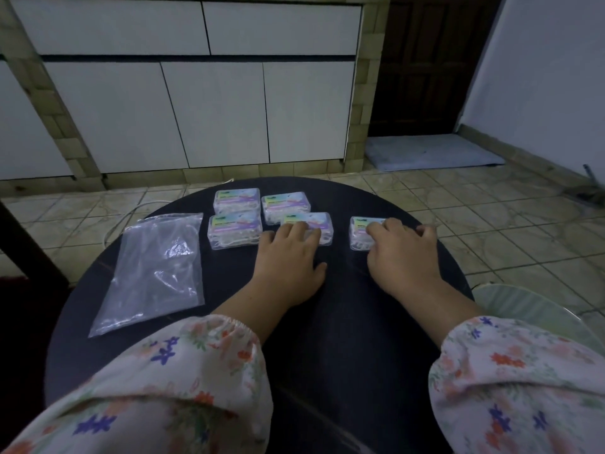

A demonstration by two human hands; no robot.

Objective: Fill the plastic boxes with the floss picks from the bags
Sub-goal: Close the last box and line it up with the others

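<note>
Boxes of floss picks on round dark table: three clustered, fourth under left hand, fingers straight, fifth under right hand, fingers spread; clear bag flat at left.

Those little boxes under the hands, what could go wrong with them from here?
The right hand rests on a plastic box not far from the round table's edge; a hard push might slide it off. The left hand presses a box that sits close to three others; a nudge could knock them askew. The plastic bag looks slippery and lies near the left edge.
</note>
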